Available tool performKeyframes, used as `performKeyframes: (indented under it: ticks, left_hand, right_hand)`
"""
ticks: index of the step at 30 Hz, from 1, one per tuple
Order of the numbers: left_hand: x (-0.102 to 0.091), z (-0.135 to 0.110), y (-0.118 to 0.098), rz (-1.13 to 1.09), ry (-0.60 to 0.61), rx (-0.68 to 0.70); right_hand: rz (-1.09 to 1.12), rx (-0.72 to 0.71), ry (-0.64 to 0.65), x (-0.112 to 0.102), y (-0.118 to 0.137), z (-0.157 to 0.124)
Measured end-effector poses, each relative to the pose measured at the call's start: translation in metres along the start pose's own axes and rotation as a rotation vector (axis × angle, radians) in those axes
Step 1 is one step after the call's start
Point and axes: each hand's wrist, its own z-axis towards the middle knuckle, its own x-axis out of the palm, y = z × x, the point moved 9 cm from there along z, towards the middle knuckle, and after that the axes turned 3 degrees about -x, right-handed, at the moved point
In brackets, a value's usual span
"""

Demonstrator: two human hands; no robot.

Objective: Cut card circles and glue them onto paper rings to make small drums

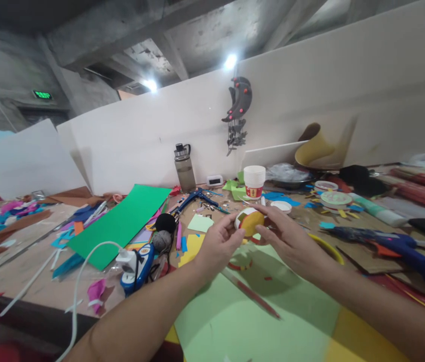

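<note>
Between both hands is a small round piece with a yellow face and a white side with darker patches. It is tilted above the light green sheet. My left hand grips its left edge, thumb in front and fingers partly hidden behind. On the right side, my right hand has its thumb and fingers around the edge. Below the hands, a thin ring with red and yellow parts rests on the sheet. A reddish-brown pencil lies there too, beside a small red scrap.
A stack of paper cups stands behind the hands. At right lies a blue hot glue gun. To the left are a green foam sheet, a blue-and-white power strip with a cable, and yarn balls. A bottle stands by the white partition.
</note>
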Motion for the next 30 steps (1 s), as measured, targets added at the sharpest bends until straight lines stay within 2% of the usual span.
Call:
performKeyframes:
  ticks: [4, 11, 15, 22, 26, 30]
  left_hand:
    - [0.001, -0.002, -0.003, 0.059, 0.035, 0.038]
    - [-0.002, -0.001, -0.001, 0.087, 0.004, 0.06]
    - [-0.01, 0.002, 0.002, 0.176, -0.057, 0.078]
    - [-0.016, 0.001, 0.001, 0.293, -0.085, 0.161]
    - [-0.01, -0.004, -0.004, 0.3, -0.028, 0.127]
    - [-0.002, -0.005, -0.01, 0.145, 0.055, 0.069]
  right_hand:
    - [0.056, 0.036, -0.03, -0.002, -0.008, 0.001]
    - [0.203, 0.141, -0.037, -0.001, -0.008, 0.002]
    - [0.18, 0.107, -0.023, -0.002, -0.001, 0.002]
    - [0.115, 0.015, 0.013, -0.004, 0.007, 0.003]
    - [0.076, 0.043, -0.026, -0.008, 0.003, 0.005]
    - [0.083, 0.095, -0.038, -0.01, 0.0, 0.006]
